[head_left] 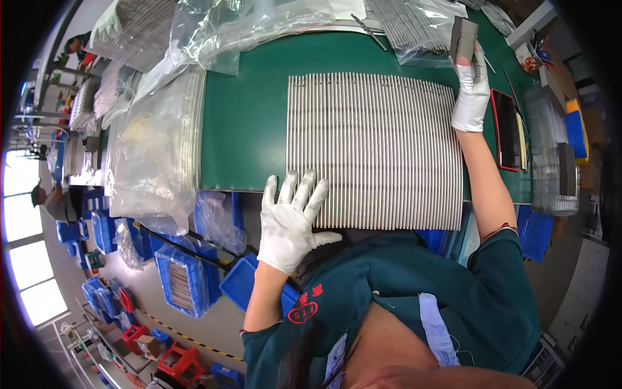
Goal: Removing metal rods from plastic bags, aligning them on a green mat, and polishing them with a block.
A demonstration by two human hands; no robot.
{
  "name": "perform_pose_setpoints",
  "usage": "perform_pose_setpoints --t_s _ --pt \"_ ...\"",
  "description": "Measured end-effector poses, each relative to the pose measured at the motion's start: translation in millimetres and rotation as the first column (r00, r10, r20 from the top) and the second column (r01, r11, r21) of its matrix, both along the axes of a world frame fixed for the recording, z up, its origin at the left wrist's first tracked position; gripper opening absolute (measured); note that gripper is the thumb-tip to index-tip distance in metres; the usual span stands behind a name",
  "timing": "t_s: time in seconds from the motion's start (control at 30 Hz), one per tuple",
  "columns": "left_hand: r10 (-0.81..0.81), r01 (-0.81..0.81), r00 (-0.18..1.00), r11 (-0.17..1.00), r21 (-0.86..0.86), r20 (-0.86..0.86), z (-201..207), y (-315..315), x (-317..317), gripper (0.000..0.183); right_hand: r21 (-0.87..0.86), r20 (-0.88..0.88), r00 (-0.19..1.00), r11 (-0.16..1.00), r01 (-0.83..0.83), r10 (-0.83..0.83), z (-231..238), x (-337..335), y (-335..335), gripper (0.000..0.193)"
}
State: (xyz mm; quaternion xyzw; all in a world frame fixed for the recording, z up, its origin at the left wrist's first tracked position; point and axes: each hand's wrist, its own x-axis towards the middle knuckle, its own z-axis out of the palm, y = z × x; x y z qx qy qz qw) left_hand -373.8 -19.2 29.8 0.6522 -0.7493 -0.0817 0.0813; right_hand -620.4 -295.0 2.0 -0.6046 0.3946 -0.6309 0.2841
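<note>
Clock centred on the rods, twelve pointing away from the wearer. Nearest, at eight: gloved left hand (289, 220), open, fingers spread over the corner of the metal rods (376, 149); pressing or hovering, I can't tell. The rods lie side by side on the green table (246, 123), near ends jutting past its edge toward the wearer's shirt (447, 279). A body nudge there could skew the row or tip rods off. At two, gloved right hand (472, 91) grips a grey block (464, 40); a loose pinch might drop it onto the rods. Farther, toward twelve: clear plastic (207, 39), which a sleeve could snag.
</note>
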Motion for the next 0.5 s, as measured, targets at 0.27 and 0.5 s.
perform_pose_setpoints --t_s 0.27,0.5 --pt "-0.061 0.060 0.998 0.997 0.045 0.016 4 -1 -17 0.093 0.003 0.156 0.985 0.997 -0.079 0.078 -2 1 -3 0.059" --pt "0.002 -0.002 0.999 1.000 -0.006 0.033 2 8 2 0.087 0.008 0.143 0.988 0.999 -0.054 0.052 -2 0 -3 0.058"
